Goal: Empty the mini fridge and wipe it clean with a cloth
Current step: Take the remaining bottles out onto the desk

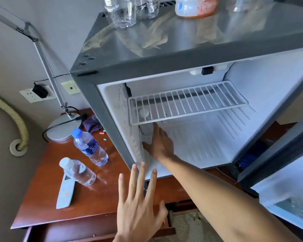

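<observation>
Reddish wood makes up the desk in front of you, set against a grey wall with two outlets. On it stands one mini fridge, its door swung open to your right. Inside you have one white wire shelf, and beneath it one pale bottle standing against the left inner wall. Your right hand reaches in under the shelf, fingers and thumb curled around that bottle. Your left hand hovers outside by the fridge's lower front edge, four fingers straight and spread, gripping nothing.

On the desk to the left you can count two water bottles: one with a blue cap and one with a white cap, the latter resting across one white remote control. One desk lamp stands behind them, next to one purple cloth. On the fridge top are at least two clear bottles and one bottle with an orange label; the frame cuts off the rest.
</observation>
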Demonstrator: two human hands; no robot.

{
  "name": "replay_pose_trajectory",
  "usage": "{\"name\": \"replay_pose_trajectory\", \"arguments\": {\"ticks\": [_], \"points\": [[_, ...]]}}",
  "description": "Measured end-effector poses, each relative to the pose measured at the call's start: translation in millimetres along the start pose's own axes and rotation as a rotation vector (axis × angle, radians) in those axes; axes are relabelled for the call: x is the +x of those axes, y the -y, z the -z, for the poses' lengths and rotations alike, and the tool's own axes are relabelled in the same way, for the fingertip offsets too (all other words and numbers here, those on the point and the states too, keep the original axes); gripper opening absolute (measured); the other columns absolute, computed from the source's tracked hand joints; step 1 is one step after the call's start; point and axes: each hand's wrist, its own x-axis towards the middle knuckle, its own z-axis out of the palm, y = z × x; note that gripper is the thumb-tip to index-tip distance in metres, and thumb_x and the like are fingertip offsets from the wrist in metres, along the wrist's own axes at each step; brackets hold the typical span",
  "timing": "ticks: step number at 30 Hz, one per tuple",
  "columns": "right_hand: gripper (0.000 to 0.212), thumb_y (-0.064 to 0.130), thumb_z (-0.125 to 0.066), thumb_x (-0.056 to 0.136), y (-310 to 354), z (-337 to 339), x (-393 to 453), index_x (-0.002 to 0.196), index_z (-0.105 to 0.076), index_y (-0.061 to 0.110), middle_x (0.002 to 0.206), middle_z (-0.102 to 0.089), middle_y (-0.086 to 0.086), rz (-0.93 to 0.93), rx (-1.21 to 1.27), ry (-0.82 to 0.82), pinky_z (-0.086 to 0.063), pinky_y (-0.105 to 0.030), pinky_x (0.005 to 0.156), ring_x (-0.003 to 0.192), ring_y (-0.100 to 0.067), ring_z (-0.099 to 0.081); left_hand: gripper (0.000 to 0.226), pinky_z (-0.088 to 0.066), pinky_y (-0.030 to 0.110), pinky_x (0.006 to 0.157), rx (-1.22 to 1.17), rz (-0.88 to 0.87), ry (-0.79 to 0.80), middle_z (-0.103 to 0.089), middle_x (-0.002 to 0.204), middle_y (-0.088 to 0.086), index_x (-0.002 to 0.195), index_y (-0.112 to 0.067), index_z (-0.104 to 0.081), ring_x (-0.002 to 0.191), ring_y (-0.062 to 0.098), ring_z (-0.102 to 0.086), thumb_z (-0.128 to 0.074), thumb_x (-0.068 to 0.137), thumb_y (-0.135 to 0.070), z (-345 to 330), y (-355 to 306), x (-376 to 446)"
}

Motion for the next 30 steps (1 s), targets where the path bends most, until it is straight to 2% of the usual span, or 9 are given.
{"name": "replay_pose_trajectory", "arguments": {"ticks": [3,5,9,14,18,20,23,27,30], "points": [[0.085,0.048,-0.081,0.076,10,-6,18,0.145,-0.035,0.026,0.141,-0.056,-0.001,-0.223,0.459,0.012,-0.052,-0.044,0.096,0.127,-0.026,-0.057,0.099,-0.029,0.071,0.114,0.015,-0.003,-0.029,-0.028,0.167,0.018,0.153,-0.018,-0.049,0.154,0.041,-0.026,-0.070,0.063,-0.051,-5,0,-6],[0.085,0.046,-0.083,0.074,14,-8,32,0.144,-0.037,0.029,0.137,-0.060,-0.003,-0.255,0.558,-0.002,-0.052,-0.042,0.095,0.123,-0.028,-0.060,0.100,-0.028,0.072,0.115,0.030,-0.001,-0.035,-0.028,0.167,0.017,0.153,-0.019,-0.048,0.154,0.041,-0.026,-0.070,0.061,-0.052,-8,0,-7],[0.080,0.046,-0.078,0.079,18,-7,34,0.147,-0.038,0.032,0.133,-0.064,-0.003,-0.238,0.462,-0.020,-0.052,-0.039,0.090,0.120,-0.031,-0.062,0.099,-0.026,0.072,0.116,0.009,0.012,-0.063,-0.028,0.167,0.017,0.153,-0.019,-0.049,0.154,0.041,-0.024,-0.070,0.062,-0.051,-5,-3,-2],[0.056,0.046,-0.074,0.080,13,12,-29,0.128,-0.044,0.041,0.114,-0.069,0.008,-0.236,0.321,-0.011,-0.050,-0.034,0.072,0.102,-0.025,-0.068,0.094,-0.017,0.069,0.121,-0.050,0.033,-0.067,-0.031,0.165,0.019,0.152,-0.017,-0.051,0.155,0.043,-0.022,-0.070,0.066,-0.047,-1,-5,-7],[0.060,0.045,-0.077,0.072,4,30,-102,0.125,-0.051,0.037,0.106,-0.071,0.011,-0.255,0.287,-0.026,-0.052,-0.033,0.073,0.098,-0.019,-0.068,0.072,-0.035,0.061,0.115,-0.161,0.042,-0.133,-0.060,0.132,0.021,0.131,-0.008,-0.062,0.128,0.050,-0.054,-0.074,0.067,-0.036,5,-7,-18],[0.056,0.045,-0.078,0.071,4,41,-139,0.121,-0.052,0.045,0.098,-0.072,0.016,-0.299,0.332,-0.005,-0.054,-0.033,0.074,0.092,-0.011,-0.069,0.064,-0.047,0.050,0.101,-0.269,0.097,-0.152,-0.063,0.117,0.013,0.128,-0.010,-0.054,0.109,0.039,-0.063,-0.073,0.072,-0.035,15,-7,-21],[0.050,0.037,-0.077,0.082,8,47,-191,0.108,-0.049,0.068,0.094,-0.070,0.030,-0.243,0.365,0.036,-0.057,-0.028,0.072,0.084,0.005,-0.067,0.069,-0.053,0.038,0.088,-0.421,0.244,-0.073,-0.062,0.125,0.003,0.143,-0.015,-0.045,0.105,0.024,-0.066,-0.066,0.086,-0.048,29,-4,-25],[0.044,0.039,-0.061,0.089,27,36,-230,0.123,-0.046,0.062,0.111,-0.068,0.029,-0.151,0.249,0.137,-0.056,-0.031,0.082,0.100,0.002,-0.066,0.078,-0.053,0.030,0.096,-0.730,0.383,0.142,-0.051,0.143,-0.023,0.152,-0.046,-0.028,0.123,0.003,-0.056,-0.067,0.086,-0.061,46,8,-47],[0.056,0.039,-0.060,0.088,52,20,-236,0.138,-0.041,0.055,0.134,-0.060,0.027,-0.047,0.166,0.238,-0.052,-0.028,0.093,0.119,-0.003,-0.061,0.066,-0.051,0.023,0.097,-0.879,0.505,0.094,-0.058,0.132,-0.029,0.138,-0.055,-0.043,0.120,-0.004,-0.059,-0.076,0.081,-0.056,53,29,-69]]}}
